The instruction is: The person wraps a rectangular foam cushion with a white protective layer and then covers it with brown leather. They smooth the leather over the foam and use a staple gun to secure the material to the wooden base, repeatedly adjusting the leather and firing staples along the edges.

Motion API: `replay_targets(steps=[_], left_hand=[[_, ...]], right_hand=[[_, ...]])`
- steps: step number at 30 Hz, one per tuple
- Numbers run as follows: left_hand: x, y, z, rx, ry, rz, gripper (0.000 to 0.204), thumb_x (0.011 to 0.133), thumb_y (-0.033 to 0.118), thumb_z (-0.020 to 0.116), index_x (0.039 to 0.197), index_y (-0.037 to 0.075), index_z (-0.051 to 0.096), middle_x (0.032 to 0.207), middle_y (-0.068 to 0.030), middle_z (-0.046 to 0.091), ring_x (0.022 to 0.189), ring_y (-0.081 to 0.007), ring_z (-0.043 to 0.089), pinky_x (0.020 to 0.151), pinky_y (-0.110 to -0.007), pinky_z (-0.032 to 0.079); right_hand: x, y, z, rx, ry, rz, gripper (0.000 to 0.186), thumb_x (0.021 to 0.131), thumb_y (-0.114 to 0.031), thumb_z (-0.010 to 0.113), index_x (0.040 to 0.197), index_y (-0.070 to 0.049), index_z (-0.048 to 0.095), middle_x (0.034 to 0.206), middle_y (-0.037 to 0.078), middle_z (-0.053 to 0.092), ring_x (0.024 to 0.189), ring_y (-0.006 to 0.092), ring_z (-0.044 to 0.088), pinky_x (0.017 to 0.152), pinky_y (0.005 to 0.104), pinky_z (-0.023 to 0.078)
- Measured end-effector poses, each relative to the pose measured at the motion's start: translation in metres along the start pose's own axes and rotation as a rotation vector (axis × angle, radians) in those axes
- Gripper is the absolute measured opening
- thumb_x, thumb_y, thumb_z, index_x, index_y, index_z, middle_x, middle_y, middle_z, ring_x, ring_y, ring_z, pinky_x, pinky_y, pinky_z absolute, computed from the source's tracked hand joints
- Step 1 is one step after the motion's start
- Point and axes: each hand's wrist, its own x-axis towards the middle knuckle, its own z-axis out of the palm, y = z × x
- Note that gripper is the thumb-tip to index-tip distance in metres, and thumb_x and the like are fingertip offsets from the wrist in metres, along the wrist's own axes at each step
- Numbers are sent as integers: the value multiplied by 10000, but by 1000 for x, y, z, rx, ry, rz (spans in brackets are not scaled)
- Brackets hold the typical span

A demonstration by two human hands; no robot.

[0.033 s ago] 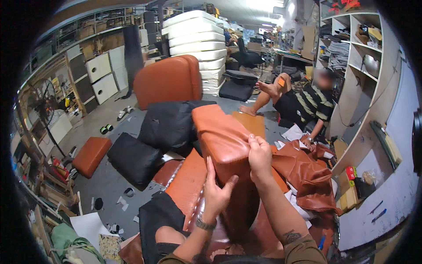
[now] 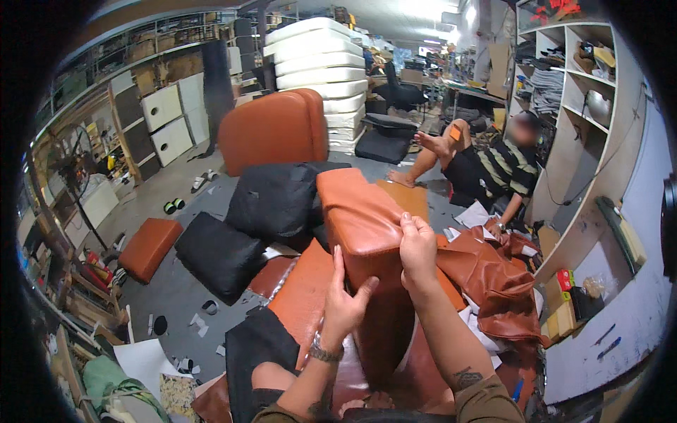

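An orange-brown leather cushion [image 2: 356, 208] stands upright in front of me, its creased top tilted toward me and its lower part in shadow. My left hand [image 2: 345, 296] holds its left side, fingers up along the edge and thumb on the front face. My right hand [image 2: 419, 250] grips the top right corner, thumb and fingers at the creased cover. Under and beside it lie an orange leather sheet [image 2: 293, 285], a black piece of material [image 2: 254, 338] and crumpled brown leather [image 2: 504, 303].
Black cushions [image 2: 215, 257], a small brown cushion [image 2: 148, 250], larger brown cushions [image 2: 264, 134] and white stacked pads [image 2: 317, 63] fill the floor ahead. Another person [image 2: 497, 166] reclines at right beside a shelving unit [image 2: 613, 106]. A standing fan [image 2: 74, 169] is at left; scraps litter the floor.
The view has shifted very slightly, so the surroundings sit a little further right. Both hands remain on the cushion in much the same position.
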Motion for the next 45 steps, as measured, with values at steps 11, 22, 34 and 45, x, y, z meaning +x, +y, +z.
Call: replay_targets(steps=[11,22,34,45], left_hand=[[-67,8,-145,-516,-194,-352,489,1140,317,572,1523,14,548,1403,-124,653,1271,-224,650,1154,-392,470],[52,35,-97,645,-368,-683,806,1078,703,467,667,23,599,583,-78,575,525,-196,604,521,-398,485],[-3,-11,-86,228,19,-222,521,1144,370,576,750,29,575,714,33,540,709,-65,475,621,-328,433],[-34,36,-103,550,-242,-553,622,1057,607,638,824,31,657,657,-6,575,582,-95,527,550,-291,439]], right_hand=[[-186,36,-60,-220,-291,136,261,1032,-139,656,1236,23,636,1184,138,689,1082,212,652,990,389,520],[-119,8,-35,-1026,-424,-20,602,1052,-494,653,858,65,767,609,170,666,596,283,697,629,471,539],[-159,35,-46,-771,-143,-133,525,1098,-361,596,812,60,722,739,318,666,677,480,705,618,526,505],[-148,24,-61,-395,-311,330,443,1081,-348,673,1133,80,775,965,131,791,869,175,721,799,358,569]])
